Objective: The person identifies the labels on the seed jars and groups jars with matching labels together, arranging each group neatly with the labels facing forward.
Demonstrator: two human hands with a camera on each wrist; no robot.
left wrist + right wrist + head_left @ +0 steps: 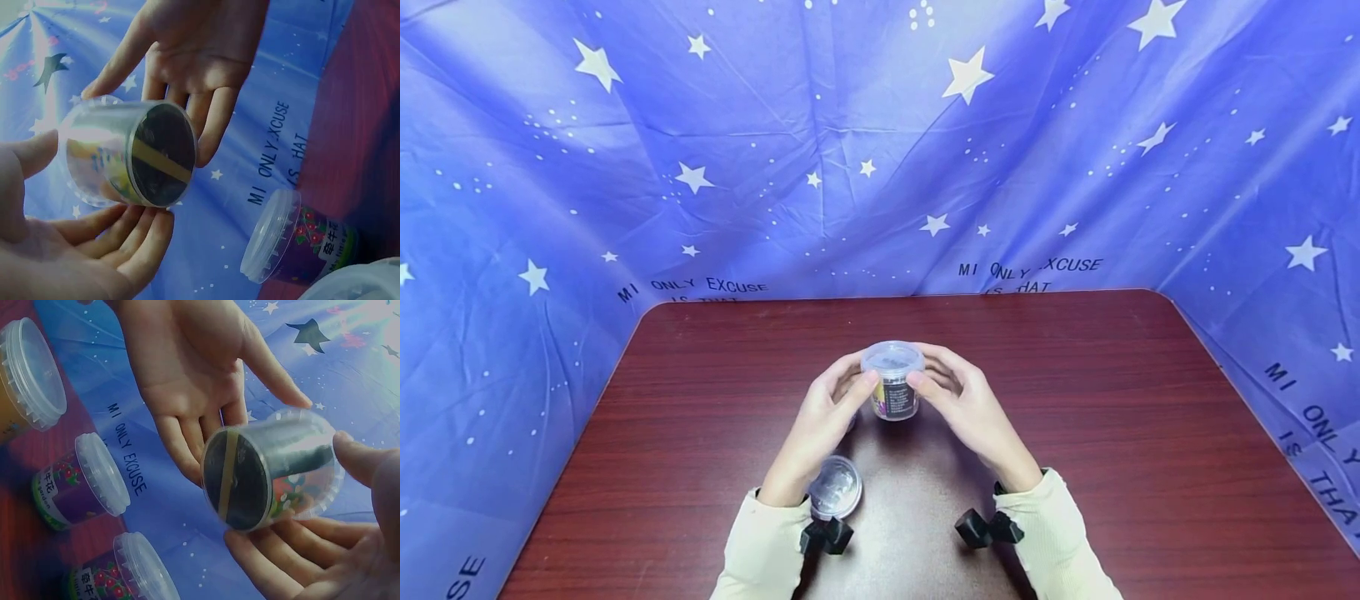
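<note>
A clear plastic tub [897, 398] with a translucent lid and a printed label is held upright over the table in the head view. My left hand [823, 408] grips its left side and my right hand [973, 408] its right, both thumbs on the near side just below the lid and the fingers around the back. Seen from the left wrist, the tub's base [162, 153] is dark with a tan strip across it. The right wrist view shows the same base, with fingertips of both hands against the wall.
Close beside my left wrist stands another clear-lidded tub [837, 487], partly covered by the sleeve. Purple-labelled lidded tubs [78, 487] and a yellowish one [15, 419] appear in the right wrist view. A starry blue cloth [820, 150] hangs behind the dark red table [1112, 400].
</note>
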